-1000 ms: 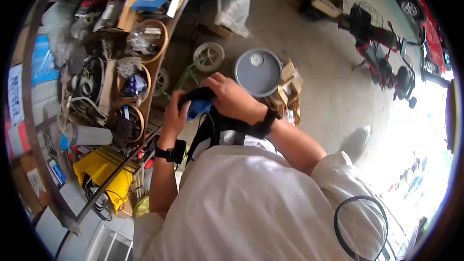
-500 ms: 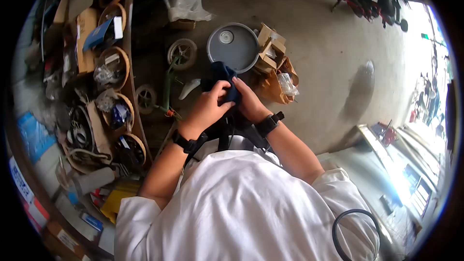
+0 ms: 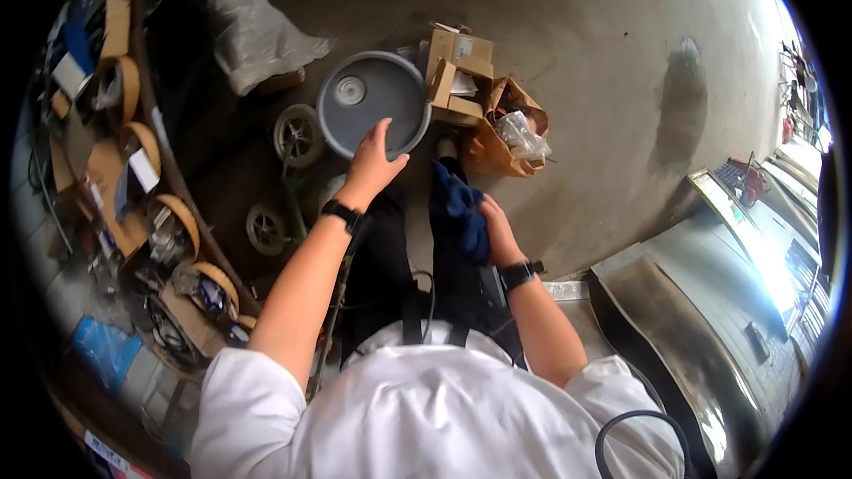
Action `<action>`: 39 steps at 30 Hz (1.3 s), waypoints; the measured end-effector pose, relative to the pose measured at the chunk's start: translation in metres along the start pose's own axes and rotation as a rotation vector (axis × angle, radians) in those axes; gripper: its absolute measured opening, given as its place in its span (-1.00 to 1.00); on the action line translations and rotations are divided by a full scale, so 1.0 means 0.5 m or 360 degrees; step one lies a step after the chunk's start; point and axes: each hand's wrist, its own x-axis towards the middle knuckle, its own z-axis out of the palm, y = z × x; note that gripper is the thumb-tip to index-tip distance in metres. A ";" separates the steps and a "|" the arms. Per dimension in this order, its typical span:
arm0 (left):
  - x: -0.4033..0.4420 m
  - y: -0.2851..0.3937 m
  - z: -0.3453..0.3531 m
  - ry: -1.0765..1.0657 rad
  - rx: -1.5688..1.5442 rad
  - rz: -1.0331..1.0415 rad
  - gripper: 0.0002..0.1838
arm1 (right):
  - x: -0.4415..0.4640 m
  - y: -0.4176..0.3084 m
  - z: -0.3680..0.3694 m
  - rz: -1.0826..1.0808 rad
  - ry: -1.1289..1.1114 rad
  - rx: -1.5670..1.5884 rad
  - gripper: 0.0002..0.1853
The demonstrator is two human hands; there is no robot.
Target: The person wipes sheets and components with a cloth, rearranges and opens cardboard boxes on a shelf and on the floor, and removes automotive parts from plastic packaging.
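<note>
In the head view, my left hand (image 3: pixel 371 167) reaches out over the near rim of a round grey tub (image 3: pixel 383 105). Its thumb and fingers are spread and hold nothing; whether they touch the tub I cannot tell. A pale round disc (image 3: pixel 350 90) lies inside the tub, toward its far left. My right hand (image 3: pixel 499 229) grips a crumpled dark blue cloth (image 3: pixel 460 211), which hangs beside my leg. Part of that hand's fingers is hidden behind the cloth.
Beside the tub stand open cardboard boxes (image 3: pixel 461 71) and a brown paper bag (image 3: pixel 499 151) with clear plastic in it. A small green bike (image 3: pixel 293 195) lies left. Shelves with round wooden-rimmed containers (image 3: pixel 182 222) line the left; a metal sheet (image 3: pixel 666 319) is at right.
Both hands held the dark blue cloth together before. My left hand has let go and moved forward to the tub; my right hand has drawn the cloth to the right. The view has shifted.
</note>
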 end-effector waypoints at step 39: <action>0.012 0.016 -0.180 0.0171 -0.0151 -0.0210 -0.55 | 0.104 -0.224 -0.124 0.0150 0.0080 0.0002 -0.71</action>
